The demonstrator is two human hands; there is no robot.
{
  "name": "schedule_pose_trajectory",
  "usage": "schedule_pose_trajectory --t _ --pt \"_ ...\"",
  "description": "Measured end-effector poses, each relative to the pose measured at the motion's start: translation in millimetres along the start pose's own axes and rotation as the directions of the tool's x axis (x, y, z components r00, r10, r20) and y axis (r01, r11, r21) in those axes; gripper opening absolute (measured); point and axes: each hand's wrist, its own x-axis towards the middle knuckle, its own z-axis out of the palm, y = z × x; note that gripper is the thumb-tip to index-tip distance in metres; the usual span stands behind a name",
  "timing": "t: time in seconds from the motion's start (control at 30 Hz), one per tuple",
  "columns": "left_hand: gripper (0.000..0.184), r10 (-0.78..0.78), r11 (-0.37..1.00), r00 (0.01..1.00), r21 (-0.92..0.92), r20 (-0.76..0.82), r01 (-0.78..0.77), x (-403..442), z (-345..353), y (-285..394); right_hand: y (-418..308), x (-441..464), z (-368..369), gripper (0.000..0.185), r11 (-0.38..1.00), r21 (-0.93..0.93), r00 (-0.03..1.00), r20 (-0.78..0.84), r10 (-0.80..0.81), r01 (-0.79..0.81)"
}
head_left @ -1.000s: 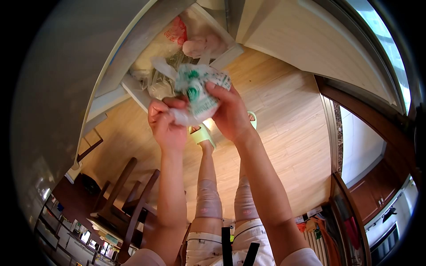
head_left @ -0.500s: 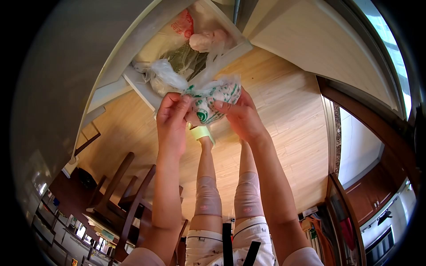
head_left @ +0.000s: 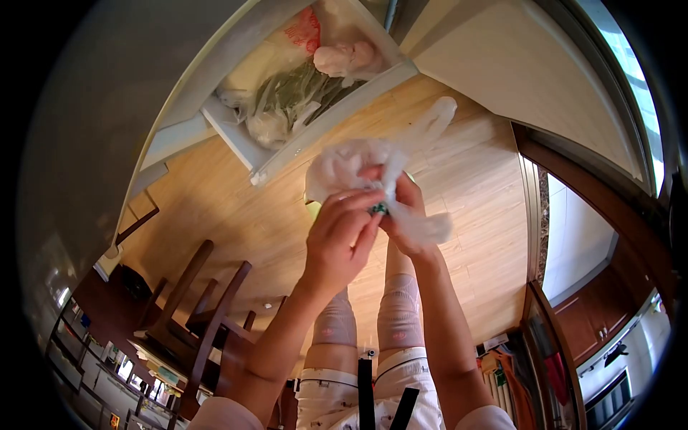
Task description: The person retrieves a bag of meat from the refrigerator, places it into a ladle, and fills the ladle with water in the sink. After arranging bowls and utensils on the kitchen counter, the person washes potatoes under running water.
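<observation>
A thin white plastic bag (head_left: pixel 340 168) with pinkish contents hangs between my hands in the head view, above the floor. My left hand (head_left: pixel 342 233) is closed, its fingertips pinching the gathered plastic where a bit of green print shows. Against the bag's right side, my right hand (head_left: pixel 407 215) is wrapped round the bunched neck, with some fingers hidden behind it. Loose ends of plastic stick out up and down to the right, blurred by motion. What the bag contains cannot be made out.
Beyond my hands a pulled-out fridge drawer (head_left: pixel 233 140) holds a bag of dark green stuff (head_left: pixel 290 93), a pinkish wrapped lump (head_left: pixel 347 59) and a red-printed bag (head_left: pixel 304 32). Dark wooden chairs (head_left: pixel 208 322) stand at left. A fridge door (head_left: pixel 494 64) is at upper right.
The bag has been drawn toward me, away from the drawer, and turned so its green print is mostly hidden. My left hand has moved right, close to my right hand.
</observation>
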Motion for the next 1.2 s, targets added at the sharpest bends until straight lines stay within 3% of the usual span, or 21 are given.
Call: schedule_pose_trajectory --t 0.07,0.1,0.2,0.27,0.33,0.37,0.43,0.53,0.6,0.67,0.73,0.77,0.8,0.83,0.93,1.03,1.13,1.17,1.2 --pt "0.017 0.027 0.999 0.999 -0.017 0.020 -0.027 -4.9 1.0 5.9 6.2 -10.8 -5.0 0.027 0.990 -0.103 0.996 0.024 -0.090 0.092" --pt "0.016 0.051 0.999 0.998 -0.010 0.025 -0.051 -9.1 2.0 7.6 2.2 -14.5 -1.2 0.024 0.999 -0.032 0.996 -0.090 -0.019 0.016" --pt "0.018 0.039 0.997 0.989 0.074 -0.144 -0.029 -24.7 -0.8 13.5 15.8 -19.8 -10.6 0.024 1.000 0.012 0.998 -0.069 -0.004 0.005" --pt "0.043 -0.003 0.968 0.952 0.239 -0.307 0.080 -30.7 -8.6 9.7 19.8 -24.1 -14.6 0.022 0.998 0.068 0.999 -0.047 0.014 -0.011" --pt "0.058 -0.378 0.924 0.852 -0.086 -0.364 0.373 -25.1 -8.4 7.9 20.2 -26.2 -16.7 0.024 0.996 0.081 1.000 0.006 0.023 -0.024" --pt "0.060 -0.519 0.844 0.817 -0.301 -0.252 0.444 -23.3 -10.0 2.2 21.2 -28.8 -14.3 0.024 0.998 0.058 0.999 0.002 0.039 -0.039" --pt "0.063 -0.692 0.531 0.720 -0.642 0.048 0.553 -22.8 -15.8 -13.7 14.3 -33.3 -3.1 0.023 0.998 0.013 0.998 -0.005 0.069 -0.069" --pt "0.059 -0.800 0.274 0.576 -0.754 0.165 0.597 -30.3 -17.9 -24.1 -3.1 -38.3 5.4 0.026 0.982 -0.175 0.994 -0.091 0.058 -0.073" --pt "0.058 -0.779 0.310 0.613 -0.769 0.132 0.559 -33.0 -16.7 -24.7 -4.4 -40.7 7.0 0.030 0.875 -0.473 0.978 -0.111 -0.178 0.106" --pt "0.057 -0.753 0.383 0.653 -0.755 0.077 0.531 -38.7 -14.0 -26.8 -3.2 -45.1 9.2 0.030 0.795 -0.586 0.956 -0.116 -0.270 0.154" --pt "0.055 -0.713 0.492 0.701 -0.706 0.008 0.509 -45.6 -7.5 -30.8 -3.3 -52.3 11.8 0.026 0.833 -0.544 0.960 -0.164 -0.228 0.105" --pt "0.056 -0.700 0.540 0.713 -0.683 -0.040 0.492 -47.5 -6.1 -32.9 -6.9 -56.0 15.0 0.022 0.979 -0.201 0.955 -0.287 -0.080 0.022" --pt "0.056 -0.683 0.585 0.725 -0.658 -0.086 0.474 -49.7 -3.6 -35.2 -12.1 -60.3 17.8 0.019 0.984 0.175 0.932 -0.347 0.101 -0.041" --pt "0.057 -0.665 0.628 0.735 -0.630 -0.130 0.457 -52.0 -2.6 -36.9 -14.4 -63.4 19.4 0.016 0.845 0.529 0.896 -0.336 0.290 -0.075" --pt "0.058 -0.620 0.693 0.754 -0.603 -0.218 0.395 -55.6 -4.4 -40.8 -8.2 -66.2 14.1 0.014 0.811 0.583 0.846 -0.409 0.341 -0.045" --pt "0.061 -0.593 0.740 0.772 -0.534 -0.230 0.409 -58.8 -11.9 -39.6 -2.3 -63.3 21.4 0.014 0.897 0.433 0.790 -0.518 0.328 -0.089" --pt "0.062 -0.596 0.738 0.766 -0.541 -0.240 0.404 -62.1 -12.2 -28.4 1.1 -64.5 35.8 0.026 0.989 -0.022 0.888 -0.443 0.121 -0.146" --pt "0.062 -0.581 0.744 0.780 -0.542 -0.233 0.392 -64.0 -10.7 -28.6 13.1 -66.4 29.7 0.043 0.940 -0.288 0.951 -0.293 0.098 -0.185" --pt "0.061 -0.567 0.748 0.793 -0.543 -0.225 0.381 -67.4 -8.2 -30.1 13.9 -66.7 37.0 0.047 0.876 -0.475 0.971 -0.235 -0.039 -0.080"
